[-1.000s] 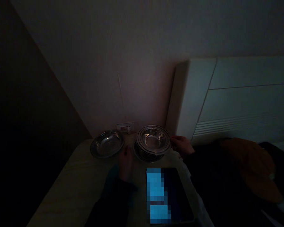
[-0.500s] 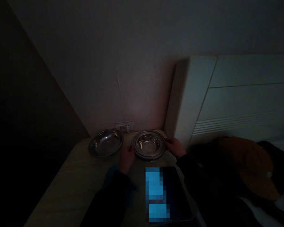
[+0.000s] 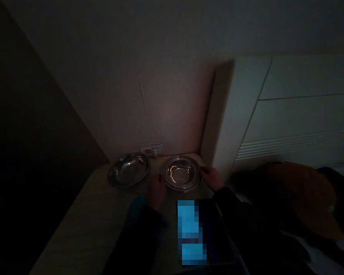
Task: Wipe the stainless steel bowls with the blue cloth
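Note:
A shiny metal bowl [image 3: 180,175] with a wide rim sits between my hands; several nested rims show, like a stack of dishes. My left hand [image 3: 156,191] is closed at the left side of its rim. On the opposite side, my right hand [image 3: 212,178] pinches the rim between thumb and fingers. To the left stands another, wider metal bowl [image 3: 129,171], touched by neither hand. It is dark, so the fingertips are hard to make out. Something blue, perhaps a cloth [image 3: 136,210], lies partly hidden beside my left forearm.
A tablet-like device with a lit, pixelated screen [image 3: 190,229] lies on the pale table [image 3: 71,225] in front of the bowls. Behind is a wall socket [image 3: 151,149] with a plug. To the right are a white headboard [image 3: 298,110] and an orange-brown cap [image 3: 306,198] on dark fabric.
The view has shifted slightly. Both hands stay at the sides of the same bowl, and the bowls keep their places on the table.

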`<state>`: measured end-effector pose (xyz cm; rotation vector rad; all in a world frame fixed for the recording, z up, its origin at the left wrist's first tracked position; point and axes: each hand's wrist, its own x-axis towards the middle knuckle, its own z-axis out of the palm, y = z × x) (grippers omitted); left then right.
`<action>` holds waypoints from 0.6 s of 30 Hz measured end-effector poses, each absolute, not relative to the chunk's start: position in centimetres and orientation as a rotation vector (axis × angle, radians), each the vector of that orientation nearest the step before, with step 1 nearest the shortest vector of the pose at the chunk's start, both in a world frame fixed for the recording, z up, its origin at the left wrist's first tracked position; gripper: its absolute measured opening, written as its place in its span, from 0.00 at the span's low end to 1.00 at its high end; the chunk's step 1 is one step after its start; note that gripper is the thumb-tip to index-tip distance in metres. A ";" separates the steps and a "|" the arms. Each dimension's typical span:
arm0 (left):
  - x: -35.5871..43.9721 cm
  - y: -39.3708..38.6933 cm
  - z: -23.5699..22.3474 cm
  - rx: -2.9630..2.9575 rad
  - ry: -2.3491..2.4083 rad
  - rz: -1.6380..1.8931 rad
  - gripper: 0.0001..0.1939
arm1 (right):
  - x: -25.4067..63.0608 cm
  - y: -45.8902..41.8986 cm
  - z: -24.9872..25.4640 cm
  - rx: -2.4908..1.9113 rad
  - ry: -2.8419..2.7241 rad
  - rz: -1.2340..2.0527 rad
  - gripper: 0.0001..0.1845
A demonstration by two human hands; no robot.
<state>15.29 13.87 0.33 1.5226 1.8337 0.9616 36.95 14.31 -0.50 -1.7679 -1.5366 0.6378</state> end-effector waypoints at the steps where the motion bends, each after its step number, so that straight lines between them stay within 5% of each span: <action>1: 15.2 13.9 0.3 1.514 1.830 0.963 0.13 | 37.0 14.3 -0.5 -1.768 -1.544 0.636 0.14; 18: 13.9 16.4 -2.6 0.988 1.568 1.136 0.14 | 37.8 14.8 -2.6 -1.688 -1.348 0.764 0.18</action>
